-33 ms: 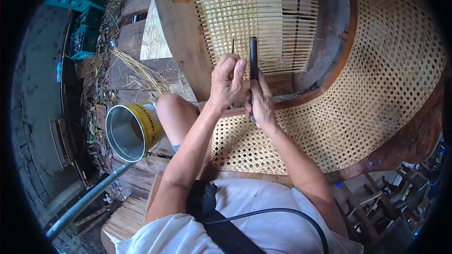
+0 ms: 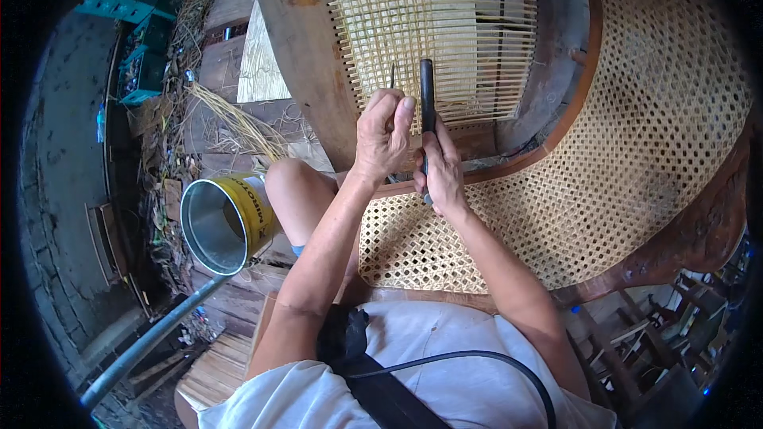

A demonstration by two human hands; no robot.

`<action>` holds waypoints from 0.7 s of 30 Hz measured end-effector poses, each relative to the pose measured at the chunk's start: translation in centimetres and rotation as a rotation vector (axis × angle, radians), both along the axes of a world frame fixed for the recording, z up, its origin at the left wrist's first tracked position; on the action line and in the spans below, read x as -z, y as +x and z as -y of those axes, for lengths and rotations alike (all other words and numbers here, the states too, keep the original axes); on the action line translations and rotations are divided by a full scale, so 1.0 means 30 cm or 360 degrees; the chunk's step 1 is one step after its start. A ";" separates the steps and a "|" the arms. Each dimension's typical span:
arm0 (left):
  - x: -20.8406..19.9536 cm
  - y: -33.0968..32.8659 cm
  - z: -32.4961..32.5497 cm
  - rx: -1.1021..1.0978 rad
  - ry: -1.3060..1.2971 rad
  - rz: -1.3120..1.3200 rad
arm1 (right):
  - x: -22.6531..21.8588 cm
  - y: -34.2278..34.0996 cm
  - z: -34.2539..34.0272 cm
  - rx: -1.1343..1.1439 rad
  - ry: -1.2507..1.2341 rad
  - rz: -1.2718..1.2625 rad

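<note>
My left hand [image 2: 381,137] is closed in a fist, thumb on top. A thin dark spike [image 2: 393,75] sticks up out of it; its lower part is hidden in the fist. Beside it, my right hand [image 2: 445,179] wraps around a straight dark rod [image 2: 427,91], held nearly upright in view, with its lower end showing below the fingers. Both hands are over the near edge of a wooden frame [image 2: 306,56] strung with cane strands [image 2: 381,8]. The strands cross in a grid on the left and run mostly in one direction on the right.
A finished woven cane panel [image 2: 636,111] in a curved brown wooden frame [image 2: 592,24] spreads at the right and under my forearms. On the left stand a yellow bucket [image 2: 256,218], a metal pipe [image 2: 151,342] and a bundle of cane strips [image 2: 234,119]. Green crates [image 2: 143,59] sit farther back.
</note>
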State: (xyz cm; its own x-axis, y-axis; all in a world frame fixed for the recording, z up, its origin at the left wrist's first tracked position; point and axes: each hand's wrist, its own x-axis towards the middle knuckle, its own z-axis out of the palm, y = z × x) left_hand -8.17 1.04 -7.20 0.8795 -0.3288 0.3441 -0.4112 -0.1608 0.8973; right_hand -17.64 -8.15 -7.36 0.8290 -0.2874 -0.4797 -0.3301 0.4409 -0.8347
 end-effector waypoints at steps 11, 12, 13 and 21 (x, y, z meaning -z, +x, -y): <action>-0.041 -0.017 0.011 -0.0068 0.0100 -0.0020 | 0.010 0.002 -0.015 -0.0088 -0.0024 0.0081; -0.050 -0.030 0.005 -0.0066 0.0105 -0.0014 | 0.004 0.001 -0.016 0.0012 0.0092 0.0073; -0.066 -0.044 -0.002 -0.0042 0.0116 -0.0017 | -0.011 -0.007 -0.008 -0.0020 0.0031 0.0081; -0.032 -0.221 -0.134 0.0315 0.0264 -0.0250 | -0.091 -0.161 0.027 0.0027 0.0363 -0.0274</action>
State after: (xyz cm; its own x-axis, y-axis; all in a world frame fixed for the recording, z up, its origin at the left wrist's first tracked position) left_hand -14.80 5.05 -6.23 0.8310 -0.5394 0.1358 -0.3072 -0.2415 0.9205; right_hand -22.47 -8.97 -4.62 0.7257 -0.1689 -0.6670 -0.4494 0.6177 -0.6453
